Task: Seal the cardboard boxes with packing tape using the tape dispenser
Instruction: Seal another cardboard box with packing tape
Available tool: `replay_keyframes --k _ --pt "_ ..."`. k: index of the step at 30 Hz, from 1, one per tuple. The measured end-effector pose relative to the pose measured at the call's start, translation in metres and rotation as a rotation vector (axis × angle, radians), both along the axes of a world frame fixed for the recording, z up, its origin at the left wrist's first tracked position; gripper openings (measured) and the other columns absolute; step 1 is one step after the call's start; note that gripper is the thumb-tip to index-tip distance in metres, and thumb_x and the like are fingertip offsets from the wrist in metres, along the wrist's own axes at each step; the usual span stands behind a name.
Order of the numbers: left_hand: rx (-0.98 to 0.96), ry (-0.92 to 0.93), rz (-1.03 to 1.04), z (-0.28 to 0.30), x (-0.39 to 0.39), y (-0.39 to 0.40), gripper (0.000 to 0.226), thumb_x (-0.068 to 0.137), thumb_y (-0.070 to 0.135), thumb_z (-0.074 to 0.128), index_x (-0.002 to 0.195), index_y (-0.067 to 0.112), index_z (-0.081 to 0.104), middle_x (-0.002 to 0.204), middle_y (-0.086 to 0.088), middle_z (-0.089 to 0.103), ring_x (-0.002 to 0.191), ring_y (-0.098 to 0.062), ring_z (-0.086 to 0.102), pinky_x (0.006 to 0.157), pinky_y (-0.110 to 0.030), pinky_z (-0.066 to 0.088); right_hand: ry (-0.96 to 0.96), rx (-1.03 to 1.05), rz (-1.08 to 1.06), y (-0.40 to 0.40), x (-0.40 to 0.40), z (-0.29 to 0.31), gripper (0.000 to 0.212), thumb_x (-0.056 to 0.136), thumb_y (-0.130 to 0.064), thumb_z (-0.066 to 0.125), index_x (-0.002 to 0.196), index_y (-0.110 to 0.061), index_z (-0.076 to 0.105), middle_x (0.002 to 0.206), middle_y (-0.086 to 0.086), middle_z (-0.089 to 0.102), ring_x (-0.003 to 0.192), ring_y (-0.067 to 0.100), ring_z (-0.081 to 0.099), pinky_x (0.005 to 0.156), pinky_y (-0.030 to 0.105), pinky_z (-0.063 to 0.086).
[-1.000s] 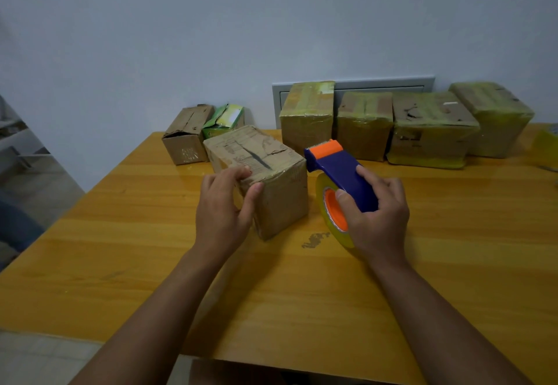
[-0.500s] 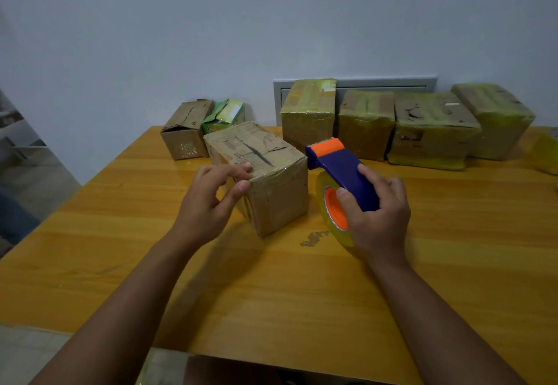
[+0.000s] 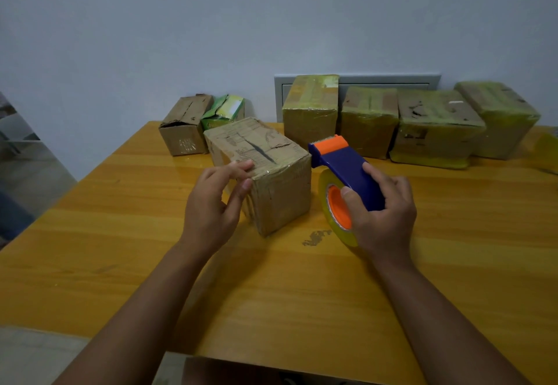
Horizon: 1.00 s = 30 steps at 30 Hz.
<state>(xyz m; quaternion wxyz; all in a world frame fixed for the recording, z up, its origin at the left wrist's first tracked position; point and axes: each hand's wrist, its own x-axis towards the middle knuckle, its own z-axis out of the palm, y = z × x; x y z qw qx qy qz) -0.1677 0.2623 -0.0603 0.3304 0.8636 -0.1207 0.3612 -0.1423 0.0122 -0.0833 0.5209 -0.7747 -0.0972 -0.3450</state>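
**Steadying a half-taped carton, dispenser at the ready**

Sitting near the middle of the yellow wooden table (image 3: 422, 263), the small brown cardboard box (image 3: 265, 173) stands with one corner turned toward the camera, clear tape glinting across its near top edge. The left hand (image 3: 211, 206) touches that edge with its fingertips and rests the thumb against the side face, fingers loosely bent, gripping nothing. The right hand (image 3: 383, 212) is wrapped around the blue-and-orange tape dispenser (image 3: 341, 173), thumb hooked by the orange core of the yellowish tape roll (image 3: 335, 227), which rests on the table just right of the box.

Judging by its size and creased, worn skin, the box is probably light and somewhat soft-walled; it would likely slide or dent under the dispenser's drag, so pinning it by a top corner and side makes sense. Tape film looks slick. Behind stand four already-wrapped boxes (image 3: 434, 131), with a battered open carton (image 3: 184, 127) to their left.
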Motion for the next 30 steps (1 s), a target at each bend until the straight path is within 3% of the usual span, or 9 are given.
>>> replay_keyframes --k 3,6,9,12,16,19,22,27,30 --pt "0.014 -0.105 0.038 -0.014 -0.003 -0.009 0.015 0.095 0.017 0.056 0.104 0.009 0.064 0.127 0.001 0.061 0.127 -0.016 0.053 0.103 -0.02 0.039 -0.003 0.0 -0.004 0.0 0.0 0.001 0.065 0.079 -0.051 0.059 0.129 -0.009 0.059 0.111 0.001 0.044 0.094 -0.008 0.047 0.067 -0.001 0.041" --pt "0.041 -0.137 0.035 -0.031 -0.007 -0.018 0.036 0.093 0.017 0.052 0.122 -0.002 0.06 0.139 -0.012 0.052 0.134 -0.022 0.046 0.107 -0.032 0.04 -0.004 -0.003 -0.005 0.0 0.0 0.001 0.065 0.079 -0.05 0.059 0.128 -0.009 0.059 0.111 0.002 0.044 0.093 -0.006 0.048 0.067 -0.001 0.041" --pt "0.209 -0.147 0.026 -0.039 -0.01 -0.017 0.051 0.09 0.019 0.051 0.137 -0.003 0.047 0.147 -0.019 0.042 0.137 -0.025 0.042 0.107 -0.033 0.039 0.002 0.007 -0.002 0.0 0.0 0.0 0.065 0.078 -0.051 0.059 0.129 -0.01 0.059 0.111 0.001 0.044 0.093 -0.005 0.048 0.067 0.0 0.042" --pt "0.297 -0.148 0.018 -0.039 -0.008 -0.012 0.054 0.09 0.019 0.052 0.139 -0.002 0.044 0.148 -0.021 0.04 0.137 -0.028 0.041 0.106 -0.036 0.04 0.004 0.009 -0.009 0.0 0.0 0.0 0.065 0.078 -0.052 0.059 0.129 -0.011 0.059 0.111 0.001 0.044 0.093 -0.005 0.049 0.066 0.0 0.042" --pt "0.224 -0.142 0.05 -0.036 -0.008 -0.012 0.045 0.095 0.024 0.054 0.132 -0.001 0.055 0.143 -0.016 0.048 0.131 -0.023 0.048 0.103 -0.034 0.042 0.002 0.007 -0.007 0.001 -0.001 0.001 0.066 0.078 -0.052 0.059 0.129 -0.01 0.059 0.112 0.001 0.043 0.092 0.0 0.049 0.067 -0.001 0.042" --pt "0.054 -0.13 0.099 -0.024 -0.003 -0.02 0.033 0.094 0.03 0.058 0.114 0.004 0.062 0.125 -0.007 0.061 0.117 -0.015 0.056 0.095 -0.031 0.047 0.004 -0.001 -0.01 0.0 -0.001 0.001 0.066 0.078 -0.053 0.059 0.13 -0.011 0.058 0.112 0.0 0.043 0.093 0.006 0.048 0.066 0.0 0.043" --pt "0.034 -0.111 0.108 -0.013 0.004 -0.024 0.028 0.094 0.029 0.058 0.113 0.009 0.063 0.109 -0.003 0.059 0.101 -0.016 0.056 0.083 -0.031 0.049 0.01 0.014 -0.003 0.0 -0.001 0.001 0.067 0.078 -0.053 0.059 0.13 -0.012 0.058 0.113 0.0 0.043 0.092 0.001 0.05 0.065 0.0 0.043" --pt "0.052 -0.066 0.083 -0.005 0.006 -0.018 0.022 0.094 0.023 0.052 0.105 0.01 0.067 0.11 0.0 0.06 0.104 -0.013 0.056 0.082 -0.025 0.046 0.008 0.021 -0.006 -0.001 -0.001 0.001 0.066 0.077 -0.053 0.059 0.129 -0.011 0.059 0.111 -0.001 0.043 0.094 -0.007 0.05 0.066 0.001 0.043" --pt "0.069 0.0 0.154 0.002 0.009 -0.005 0.02 0.093 0.02 0.049 0.104 0.01 0.063 0.113 -0.003 0.062 0.105 -0.017 0.056 0.082 -0.034 0.049 0.02 0.031 -0.004 -0.001 -0.001 0.001 0.066 0.077 -0.053 0.059 0.129 -0.012 0.059 0.111 -0.001 0.043 0.093 -0.007 0.05 0.066 0.0 0.043"
